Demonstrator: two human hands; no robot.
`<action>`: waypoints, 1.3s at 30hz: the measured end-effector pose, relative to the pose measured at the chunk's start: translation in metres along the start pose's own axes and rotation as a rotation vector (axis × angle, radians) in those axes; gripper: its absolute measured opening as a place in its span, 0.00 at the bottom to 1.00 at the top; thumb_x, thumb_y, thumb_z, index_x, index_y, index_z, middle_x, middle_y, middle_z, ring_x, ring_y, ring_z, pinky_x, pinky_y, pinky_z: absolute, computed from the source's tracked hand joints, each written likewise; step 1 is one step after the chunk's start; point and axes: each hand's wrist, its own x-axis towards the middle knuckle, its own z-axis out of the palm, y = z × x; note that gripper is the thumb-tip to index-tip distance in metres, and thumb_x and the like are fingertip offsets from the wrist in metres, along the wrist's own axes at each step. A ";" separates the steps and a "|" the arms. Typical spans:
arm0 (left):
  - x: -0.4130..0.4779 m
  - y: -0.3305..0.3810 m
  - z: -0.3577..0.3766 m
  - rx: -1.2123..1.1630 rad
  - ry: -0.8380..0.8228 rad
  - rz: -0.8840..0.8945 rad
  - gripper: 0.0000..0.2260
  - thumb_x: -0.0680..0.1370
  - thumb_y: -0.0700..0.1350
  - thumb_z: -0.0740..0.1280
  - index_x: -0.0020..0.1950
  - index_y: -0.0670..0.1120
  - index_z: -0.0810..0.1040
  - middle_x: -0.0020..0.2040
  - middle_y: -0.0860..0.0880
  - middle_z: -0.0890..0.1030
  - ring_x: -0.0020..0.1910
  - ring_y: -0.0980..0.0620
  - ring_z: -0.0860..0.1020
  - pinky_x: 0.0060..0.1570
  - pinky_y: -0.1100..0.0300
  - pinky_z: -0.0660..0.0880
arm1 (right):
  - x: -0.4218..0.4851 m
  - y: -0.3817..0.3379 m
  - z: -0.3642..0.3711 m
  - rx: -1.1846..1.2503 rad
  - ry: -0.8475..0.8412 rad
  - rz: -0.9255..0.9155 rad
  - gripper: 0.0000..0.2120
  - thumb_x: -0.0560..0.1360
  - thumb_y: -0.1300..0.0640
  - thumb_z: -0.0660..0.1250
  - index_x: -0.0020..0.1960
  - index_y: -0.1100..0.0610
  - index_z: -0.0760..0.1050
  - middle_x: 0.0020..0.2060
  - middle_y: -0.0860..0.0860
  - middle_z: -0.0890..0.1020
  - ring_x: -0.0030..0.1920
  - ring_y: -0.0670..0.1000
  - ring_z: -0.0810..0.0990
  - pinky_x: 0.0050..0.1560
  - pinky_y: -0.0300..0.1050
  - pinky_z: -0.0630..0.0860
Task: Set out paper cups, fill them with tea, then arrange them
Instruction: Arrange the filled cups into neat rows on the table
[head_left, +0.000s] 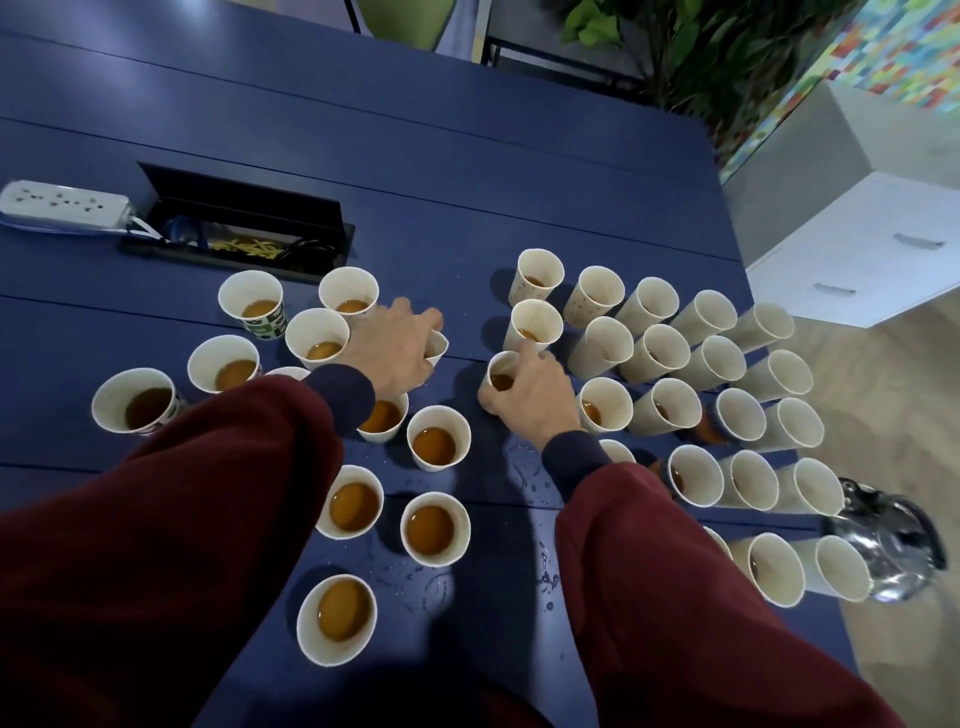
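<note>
Your single head camera looks steeply down and forward from above the blue bench (467, 182), close enough that your sleeves (156, 519) fill the lower frame, its wide lens bending the far edges.

A white power strip (62, 203) lies at the far left of the blue table (467, 171), just beside an open black cable box (244, 228) sunk into the tabletop, with blue and yellow wires inside. At the far right are a leafy plant (717, 57) and a white drawer cabinet (857, 249) below a multicoloured tiled wall (893, 47).
</note>
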 end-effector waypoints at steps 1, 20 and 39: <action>0.000 0.001 0.000 -0.008 0.004 0.004 0.20 0.77 0.50 0.71 0.66 0.53 0.70 0.59 0.43 0.75 0.54 0.42 0.77 0.55 0.46 0.79 | 0.000 0.004 -0.002 -0.007 0.010 0.023 0.31 0.72 0.46 0.73 0.68 0.58 0.67 0.61 0.61 0.76 0.60 0.64 0.77 0.59 0.54 0.73; -0.003 0.004 0.010 -0.120 -0.040 0.016 0.26 0.78 0.51 0.70 0.73 0.54 0.66 0.65 0.42 0.71 0.60 0.42 0.75 0.59 0.48 0.78 | -0.006 0.020 -0.005 -0.053 0.036 0.084 0.33 0.74 0.42 0.73 0.70 0.59 0.67 0.62 0.61 0.75 0.62 0.62 0.77 0.59 0.51 0.73; -0.014 0.042 -0.034 -0.361 0.009 0.075 0.20 0.74 0.53 0.71 0.63 0.54 0.71 0.54 0.48 0.75 0.52 0.46 0.75 0.54 0.47 0.76 | -0.044 0.001 -0.012 0.178 0.188 -0.235 0.36 0.71 0.48 0.77 0.73 0.54 0.65 0.66 0.52 0.77 0.64 0.55 0.77 0.62 0.53 0.76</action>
